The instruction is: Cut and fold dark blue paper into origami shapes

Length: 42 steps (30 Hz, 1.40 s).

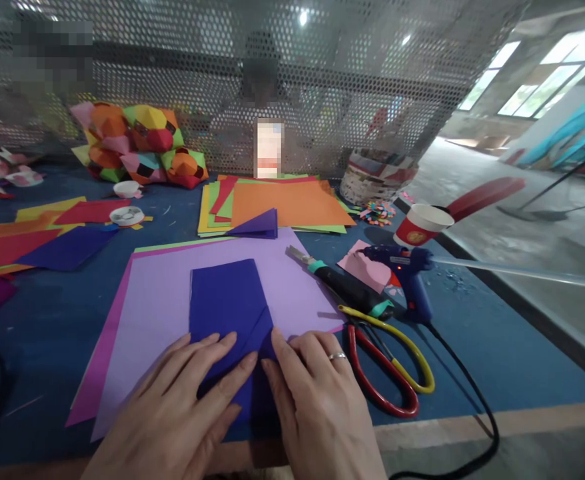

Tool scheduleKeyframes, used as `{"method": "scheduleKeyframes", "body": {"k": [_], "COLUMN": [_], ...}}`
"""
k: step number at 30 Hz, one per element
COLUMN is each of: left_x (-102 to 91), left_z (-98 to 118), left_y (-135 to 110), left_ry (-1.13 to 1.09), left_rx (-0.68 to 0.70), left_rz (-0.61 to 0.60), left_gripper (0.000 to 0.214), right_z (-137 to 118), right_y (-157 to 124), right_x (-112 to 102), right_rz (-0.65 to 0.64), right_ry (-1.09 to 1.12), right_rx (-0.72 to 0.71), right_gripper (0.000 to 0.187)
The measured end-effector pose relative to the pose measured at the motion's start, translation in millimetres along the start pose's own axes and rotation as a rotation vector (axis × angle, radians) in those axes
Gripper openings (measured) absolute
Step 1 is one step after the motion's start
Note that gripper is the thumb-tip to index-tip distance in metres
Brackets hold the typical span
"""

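Paper, dark blue and folded, lies under both hands at the near middle of the scene, its long axis running from near to far. A slanting fold edge crosses its nearer half, climbing toward the right side. The left hand rests across the near-left part, fingers slightly spread and laid flat on the surface rather than gripping. The right hand sits at the right edge, fingers bent and close together, the forefinger touching the border; whether its thumb and forefinger pinch the fold, I cannot tell. Most of the blue piece reaches away beyond the fingertips, and the right hand is the nearer one to the upper end of that slanting edge.

Beneath it is a lilac sheet, with a magenta sheet showing along the left. Just right of the right hand are scissors with red and yellow handles; a black-and-teal tool lies beyond them, and a blue glue gun is farther right. On the far side, a folded purple piece rests at the near edge of a coloured paper stack.
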State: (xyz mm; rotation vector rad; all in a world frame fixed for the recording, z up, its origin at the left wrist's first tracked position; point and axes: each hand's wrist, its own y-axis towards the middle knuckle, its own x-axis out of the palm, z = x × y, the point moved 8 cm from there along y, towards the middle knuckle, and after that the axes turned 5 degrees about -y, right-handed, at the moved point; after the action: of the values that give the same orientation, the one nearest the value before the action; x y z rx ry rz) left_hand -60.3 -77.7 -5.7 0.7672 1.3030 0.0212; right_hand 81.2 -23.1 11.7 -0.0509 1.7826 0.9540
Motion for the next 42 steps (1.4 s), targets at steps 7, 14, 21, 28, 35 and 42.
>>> {"method": "scheduleKeyframes", "body": {"k": [7,14,21,28,35,42], "left_x": [2.0,-4.5,-10.5,-9.0,-4.3,-11.1], "left_z": [-2,4,9,8,9,11], "left_y": [-3,5,14,12,11,14], "left_ry": [-0.011,-0.011,0.003,0.027,0.035,0.014], "left_rx": [-0.003,0.006,0.0,0.006,0.005,0.022], "left_rz": [0.002,0.004,0.02,-0.04,-0.047,0.044], "left_gripper": [0.049,0.042,0.039,0.046,0.047,0.04], "right_z": [-4,-1,-1,-15,-14,-4], "right_y": [-4,-10,-7,0,0,-12], "right_x": [6,9,4,-7,-5,7], "right_rz": [-0.044,-0.076,-0.037,0.02,0.023,-0.006], "right_ry": [-0.087,-0.099,-0.12,-0.009,0.083,0.008], "right_rx": [-0.025,-0.013,0.033,-0.099,-0.11,-0.086], "right_gripper": [0.03,0.03,0.025,0.038,0.04,0.034]}}
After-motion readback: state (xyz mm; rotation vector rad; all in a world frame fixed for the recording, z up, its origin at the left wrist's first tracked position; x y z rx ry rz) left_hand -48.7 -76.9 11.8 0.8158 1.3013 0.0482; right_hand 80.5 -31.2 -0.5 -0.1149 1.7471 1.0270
